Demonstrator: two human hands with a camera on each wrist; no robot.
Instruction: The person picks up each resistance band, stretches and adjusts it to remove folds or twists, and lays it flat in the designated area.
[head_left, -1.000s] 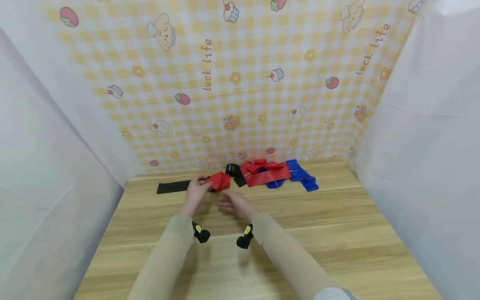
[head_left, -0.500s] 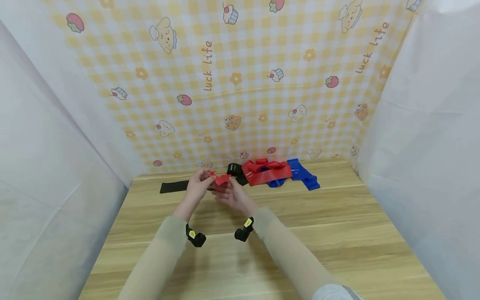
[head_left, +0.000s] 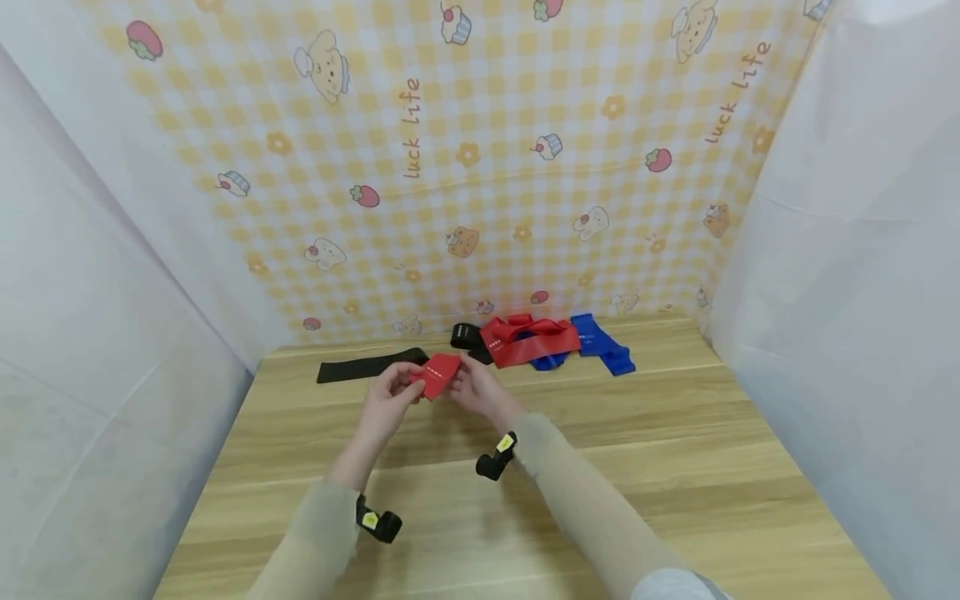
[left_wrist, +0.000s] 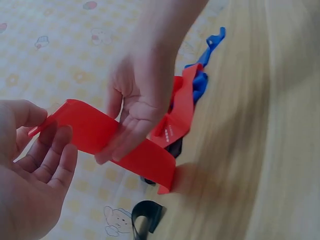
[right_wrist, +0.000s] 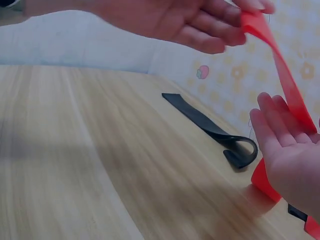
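A red resistance band (head_left: pixel 438 375) with white print is held up above the table between my two hands. My left hand (head_left: pixel 386 402) pinches one end of it between thumb and fingers. Farther along the band, my right hand (head_left: pixel 482 392) has its fingers against one face, the thumb on the other side. In the left wrist view the band (left_wrist: pixel 87 127) runs past the right hand (left_wrist: pixel 142 95), and its loose end hangs down. A flat black band (right_wrist: pixel 197 117) with a curled end lies on the table beyond the left hand.
Along the back wall another red band (head_left: pixel 543 346) lies heaped over a blue band (head_left: pixel 600 343). A second black piece (head_left: pixel 467 336) sits beside that heap. Yellow-checked cloth (head_left: pixel 465 192) hangs behind the wooden table (head_left: pixel 645 475), with white sheets at both sides.
The red band has been lifted off the black band and drawn toward me, its printed face now showing. My right hand has gone from beside the band to holding it. The black band's curled end is uncovered.
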